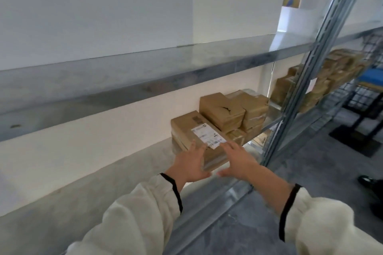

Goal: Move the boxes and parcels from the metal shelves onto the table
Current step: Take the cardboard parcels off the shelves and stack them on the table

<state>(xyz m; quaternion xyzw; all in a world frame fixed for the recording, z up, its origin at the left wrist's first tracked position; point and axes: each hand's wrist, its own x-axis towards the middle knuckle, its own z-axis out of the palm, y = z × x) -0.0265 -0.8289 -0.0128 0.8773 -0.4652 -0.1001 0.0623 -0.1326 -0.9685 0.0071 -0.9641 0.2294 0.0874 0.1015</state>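
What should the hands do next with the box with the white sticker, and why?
Probably close both on the labelled box and pull it toward you: the left hand and right hand are open at its near end, gripping nothing.

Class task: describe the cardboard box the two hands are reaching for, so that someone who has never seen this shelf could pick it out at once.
Find the lower metal shelf and follow it right to the cluster of brown boxes beside the upright post. The target is the frontmost box, nearest the left hand and right hand. Only it shows a white shipping label on top.
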